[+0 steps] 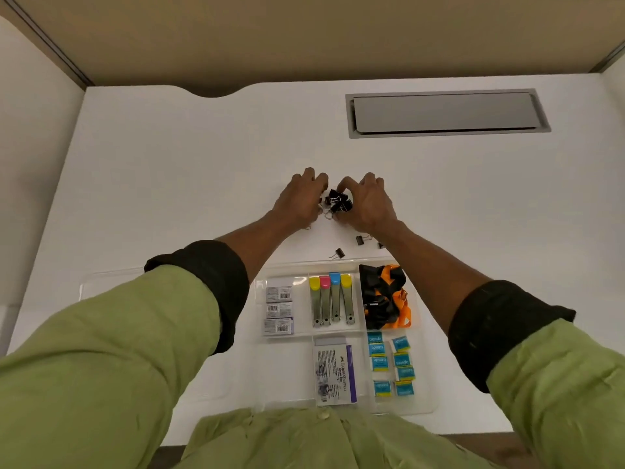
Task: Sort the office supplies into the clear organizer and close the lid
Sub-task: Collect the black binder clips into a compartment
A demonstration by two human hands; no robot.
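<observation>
A pile of black binder clips (336,201) lies on the white desk beyond the clear organizer (424,406). My left hand (301,198) and my right hand (367,203) cup the pile from both sides, fingers curled around the clips. Three stray clips lie nearer me, one (339,253) just off the organizer's far rim, another (361,240) to its right, a third (381,245) half hidden by my right forearm. The organizer holds staple boxes (278,309), staplers with coloured caps (333,299), black and orange lanyards (384,297), a Faber-Castell box (335,374) and several blue erasers (392,363).
The organizer's clear lid (111,282) lies open flat to the left, mostly under my left sleeve. A grey cable flap (446,111) is set into the desk at the far right. Partition walls stand on both sides.
</observation>
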